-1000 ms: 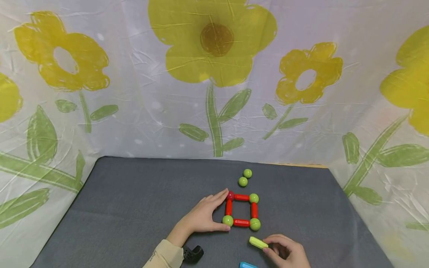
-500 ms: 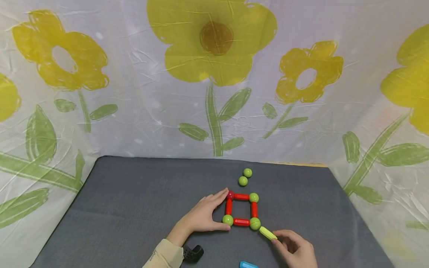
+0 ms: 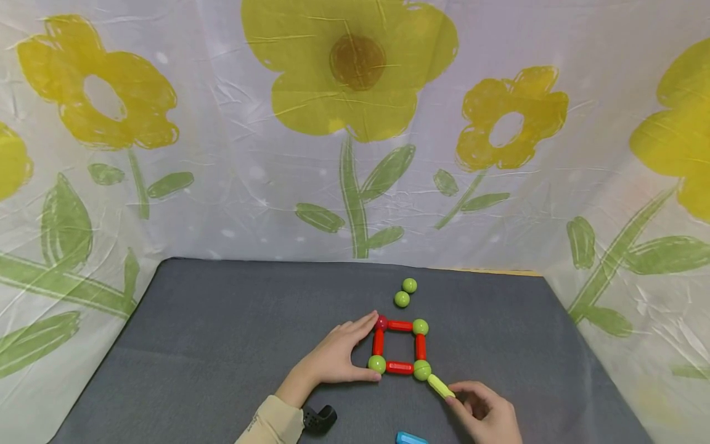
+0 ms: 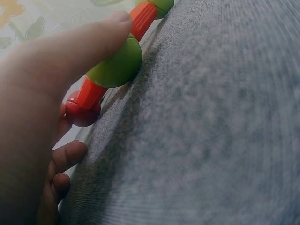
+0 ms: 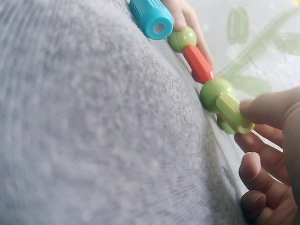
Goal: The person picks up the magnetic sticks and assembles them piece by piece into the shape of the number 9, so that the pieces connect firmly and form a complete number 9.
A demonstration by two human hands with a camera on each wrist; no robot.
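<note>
A square (image 3: 400,368) of red magnetic building sticks and corner balls lies on the table. Three balls are green; the far left one is red. My left hand (image 3: 335,357) spans its left side, thumb against the near green ball (image 4: 119,65) and fingertips at the red ball (image 4: 83,111). Thumb and fingers of my right hand (image 3: 488,412) pinch one end of a yellow-green magnetic stick (image 3: 441,386). That stick's other end meets the near right green ball (image 5: 216,93), pointing diagonally outward from the corner.
Two loose green balls (image 3: 405,293) lie behind the square. Near the front edge of the view is a blue magnetic stick (image 3: 411,438). The dark grey cloth (image 3: 222,327) covers the table, and a flower-print curtain (image 3: 233,203) hangs behind.
My right hand has brought the yellow-green stick forward and right, up to the near right corner ball, turning it slightly. The left hand and the square have stayed in place.
</note>
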